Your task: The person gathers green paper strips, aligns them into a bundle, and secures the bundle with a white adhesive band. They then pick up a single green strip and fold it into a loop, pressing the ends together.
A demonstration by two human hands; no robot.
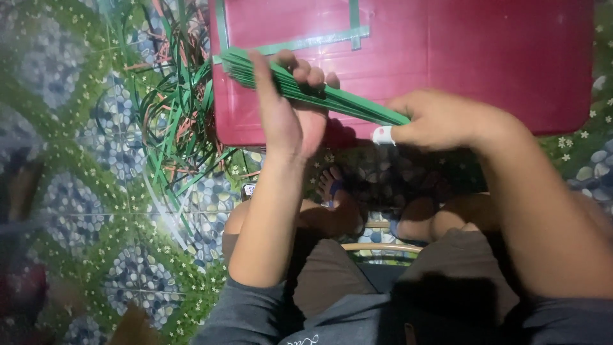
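My left hand (290,108) was wrapped around the bundle of green strips (306,92), my right hand (434,118) pinched shut on its near end above the red table (498,57); it seemed light, springy, slippery, best gripped mid-bundle

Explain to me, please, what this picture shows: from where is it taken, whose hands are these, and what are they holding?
The one picture comes from a camera worn on a person's head, looking down, so you see that person's own arms, knees and feet. The left hand and the right hand together hold a bundle of thin green strips, one hand nearer each end. The right hand has a white wrap on one fingertip. Under the bundle stands a red plastic surface, perhaps a small table, with a few loose green strips lying on it. To the left, a pile of green strips lies on the patterned floor.
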